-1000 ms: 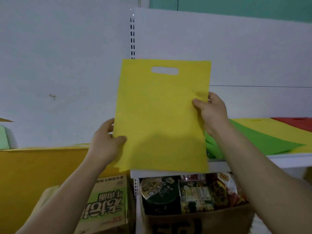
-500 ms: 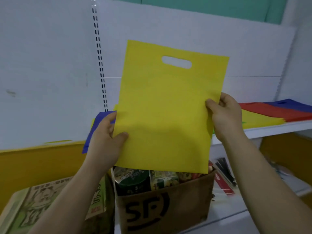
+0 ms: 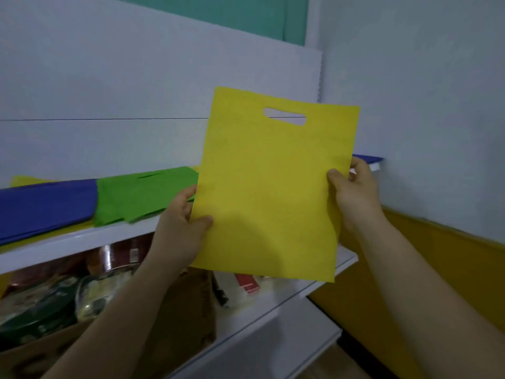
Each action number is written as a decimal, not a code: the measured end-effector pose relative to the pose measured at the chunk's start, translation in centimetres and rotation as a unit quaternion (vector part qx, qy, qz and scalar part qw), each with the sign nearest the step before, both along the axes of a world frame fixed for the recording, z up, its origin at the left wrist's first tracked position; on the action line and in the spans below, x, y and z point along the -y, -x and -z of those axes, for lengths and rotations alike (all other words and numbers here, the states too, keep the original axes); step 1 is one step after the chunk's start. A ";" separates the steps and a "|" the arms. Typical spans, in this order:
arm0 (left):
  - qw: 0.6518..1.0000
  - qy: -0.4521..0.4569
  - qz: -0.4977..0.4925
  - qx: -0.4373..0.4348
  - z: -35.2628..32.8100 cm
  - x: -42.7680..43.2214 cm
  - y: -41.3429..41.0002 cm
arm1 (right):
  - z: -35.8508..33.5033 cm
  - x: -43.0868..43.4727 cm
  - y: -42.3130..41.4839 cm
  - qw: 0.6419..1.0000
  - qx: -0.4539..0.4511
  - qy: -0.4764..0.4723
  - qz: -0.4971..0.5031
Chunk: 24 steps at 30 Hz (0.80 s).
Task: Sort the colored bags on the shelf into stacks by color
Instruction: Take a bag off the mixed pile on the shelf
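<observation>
I hold a flat yellow bag [image 3: 270, 181] with a cut-out handle upright in front of the shelf. My left hand [image 3: 181, 228] pinches its lower left edge, and my right hand [image 3: 355, 190] pinches its right edge. On the white shelf [image 3: 82, 239] behind it lie green bags [image 3: 142, 195] and, further left, a blue bag [image 3: 46, 206] over yellow ones [image 3: 26, 181]. Another blue bag [image 3: 367, 158] shows at the shelf's right end, partly hidden by the held bag.
Below the shelf stands a brown cardboard box [image 3: 188, 310] with packaged goods [image 3: 54, 299]. A lower white shelf [image 3: 273, 329] holds a red packet [image 3: 247, 283]. A white wall with a yellow lower band [image 3: 451, 269] closes the right side.
The view has swung right along the shelf, and both hands carried the yellow bag to the right with it. The grip on the bag is the same.
</observation>
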State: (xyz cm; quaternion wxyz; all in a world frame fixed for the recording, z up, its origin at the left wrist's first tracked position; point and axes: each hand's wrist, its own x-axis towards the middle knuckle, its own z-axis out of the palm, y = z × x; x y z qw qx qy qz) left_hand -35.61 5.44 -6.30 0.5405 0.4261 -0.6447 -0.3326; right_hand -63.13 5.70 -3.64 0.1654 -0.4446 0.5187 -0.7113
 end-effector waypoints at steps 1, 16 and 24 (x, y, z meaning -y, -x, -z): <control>1.000 -0.003 0.014 0.000 0.2 0.2 1.8 | 0.0 -0.5 1.7 1.000 0.003 -0.002 0.011; 0.994 -0.015 0.108 -0.001 0.5 10.2 19.1 | -0.9 4.0 17.6 0.991 0.008 -0.050 0.126; 0.998 0.003 0.066 -0.006 -1.6 18.9 21.6 | -3.2 14.8 20.7 0.995 -0.003 -0.051 0.089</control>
